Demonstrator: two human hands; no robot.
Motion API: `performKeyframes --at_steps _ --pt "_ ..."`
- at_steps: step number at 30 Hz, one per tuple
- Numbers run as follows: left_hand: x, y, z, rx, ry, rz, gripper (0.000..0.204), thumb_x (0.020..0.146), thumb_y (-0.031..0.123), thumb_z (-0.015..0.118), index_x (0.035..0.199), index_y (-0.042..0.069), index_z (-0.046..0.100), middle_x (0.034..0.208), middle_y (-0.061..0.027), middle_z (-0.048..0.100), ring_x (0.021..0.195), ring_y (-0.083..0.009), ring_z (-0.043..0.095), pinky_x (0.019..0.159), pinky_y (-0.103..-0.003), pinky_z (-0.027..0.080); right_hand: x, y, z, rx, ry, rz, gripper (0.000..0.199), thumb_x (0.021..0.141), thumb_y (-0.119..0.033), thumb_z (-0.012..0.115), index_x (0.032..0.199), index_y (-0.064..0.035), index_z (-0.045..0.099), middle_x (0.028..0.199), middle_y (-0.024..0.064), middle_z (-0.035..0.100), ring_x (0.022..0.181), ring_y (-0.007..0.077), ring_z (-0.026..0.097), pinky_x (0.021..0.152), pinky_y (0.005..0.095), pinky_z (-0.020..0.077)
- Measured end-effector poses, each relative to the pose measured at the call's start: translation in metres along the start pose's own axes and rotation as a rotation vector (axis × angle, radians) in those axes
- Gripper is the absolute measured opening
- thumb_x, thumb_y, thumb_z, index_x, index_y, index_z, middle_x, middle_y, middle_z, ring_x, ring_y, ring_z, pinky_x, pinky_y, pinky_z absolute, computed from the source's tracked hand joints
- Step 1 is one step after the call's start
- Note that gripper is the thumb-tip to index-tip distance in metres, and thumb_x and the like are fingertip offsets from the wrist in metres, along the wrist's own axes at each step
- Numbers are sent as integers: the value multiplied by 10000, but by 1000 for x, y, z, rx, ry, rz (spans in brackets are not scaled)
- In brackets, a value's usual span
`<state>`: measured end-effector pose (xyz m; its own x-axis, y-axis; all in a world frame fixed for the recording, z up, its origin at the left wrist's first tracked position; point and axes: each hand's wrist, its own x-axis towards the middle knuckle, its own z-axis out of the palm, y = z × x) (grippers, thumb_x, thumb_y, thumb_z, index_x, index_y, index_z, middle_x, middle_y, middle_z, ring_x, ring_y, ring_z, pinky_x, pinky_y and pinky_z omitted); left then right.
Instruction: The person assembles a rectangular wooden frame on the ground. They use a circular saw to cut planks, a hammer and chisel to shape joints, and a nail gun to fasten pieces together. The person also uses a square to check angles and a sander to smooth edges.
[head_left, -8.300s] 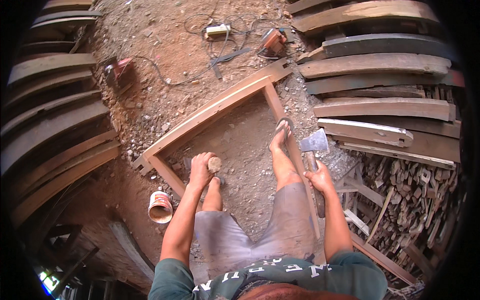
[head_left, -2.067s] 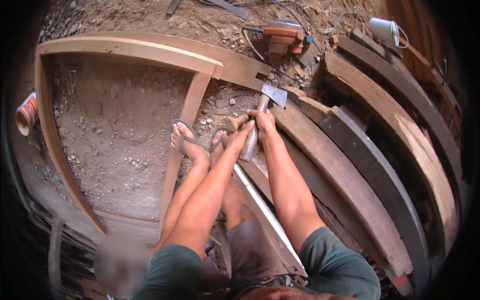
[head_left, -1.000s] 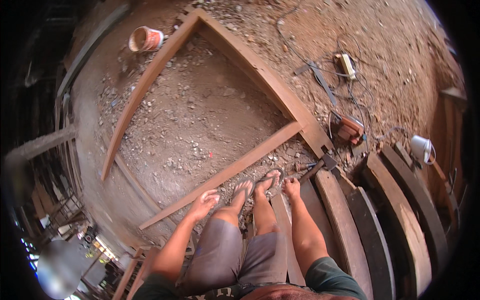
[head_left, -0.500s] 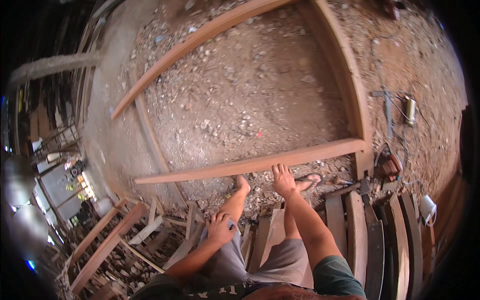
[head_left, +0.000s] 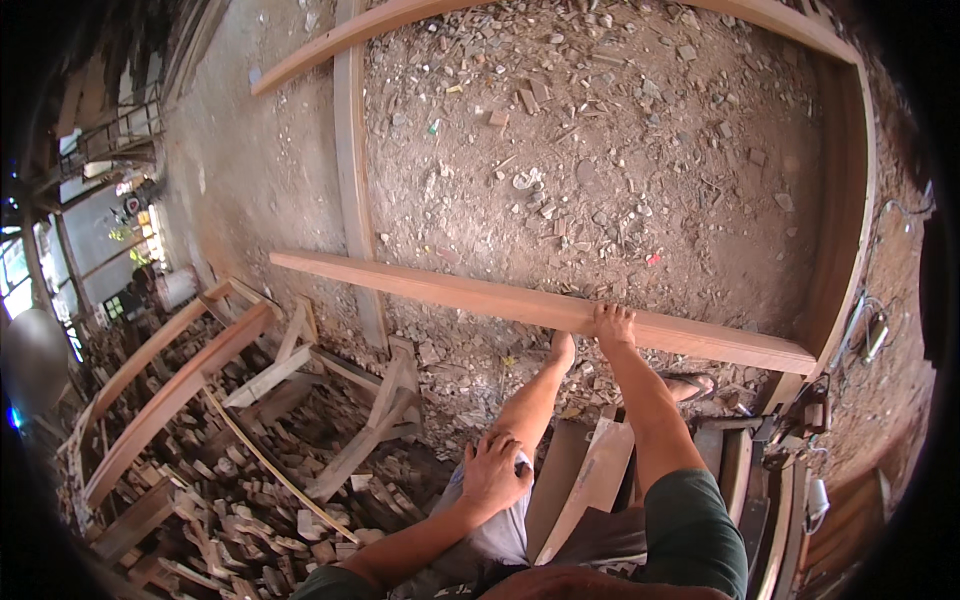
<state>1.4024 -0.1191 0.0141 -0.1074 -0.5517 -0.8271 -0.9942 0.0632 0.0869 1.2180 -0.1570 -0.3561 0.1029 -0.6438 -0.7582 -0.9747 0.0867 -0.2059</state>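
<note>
A long reddish-brown wooden beam point(head_left: 460, 290) runs across in front of me, part of a large frame lying over the ground. My right hand point(head_left: 614, 326) is on the beam, right of its middle, with the fingers bent over its top. On my raised left knee lies my left hand point(head_left: 494, 474), its fingers spread over the grey shorts; no held thing can be made out there. A bare foot point(head_left: 563, 346) touches the near side of the beam beside my right hand. My other foot point(head_left: 692, 386), in a dark sandal, is farther right.
A curved frame side point(head_left: 845, 210) closes the right end, and a plank point(head_left: 352, 190) crosses on the left. Wood scraps point(head_left: 270, 510) and a small wooden framework point(head_left: 180, 410) lie at lower left. Tools with cables point(head_left: 875, 335) are at far right, and a white cup-like container point(head_left: 817, 500) below.
My view has swung left, so the beam now slopes down to the right. My right hand stays on the beam and my left hand on the knee.
</note>
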Motion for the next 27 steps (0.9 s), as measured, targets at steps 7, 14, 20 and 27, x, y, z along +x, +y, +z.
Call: performKeyframes --at_steps 7,14,20,27 --pt "-1 -36 -9 -84 -4 -8 452 811 354 704 1186 101 688 1323 -69 629 1332 -283 500 1086 -541 382 -48 -14 -69 -12 -225 -6 568 844 -138 736 1357 -108 494 1338 189 601 1275 378 592 1042 572 464" --pt "20 -118 31 -878 253 -321 476 896 433 639 1219 85 668 1202 -156 687 1120 -369 636 909 -479 518 -162 -44 -246 60 -326 -155 640 756 -198 787 1330 -77 532 1201 217 688 1133 394 671 936 508 553" --pt "47 -212 -123 -2331 224 -892 932 954 775 378 1592 99 307 1455 -135 529 1033 -309 585 887 -501 492 -223 -25 -439 54 -261 -223 703 648 -306 824 1271 -67 601 1109 222 722 1071 403 688 918 479 557" --pt "81 -168 -366 -2678 323 -380 922 944 788 358 1577 119 334 1525 -138 476 1459 -317 383 1195 -562 284 -187 -26 -607 28 -264 -278 541 573 -181 751 1095 -44 721 1083 229 733 1029 409 697 895 472 558"
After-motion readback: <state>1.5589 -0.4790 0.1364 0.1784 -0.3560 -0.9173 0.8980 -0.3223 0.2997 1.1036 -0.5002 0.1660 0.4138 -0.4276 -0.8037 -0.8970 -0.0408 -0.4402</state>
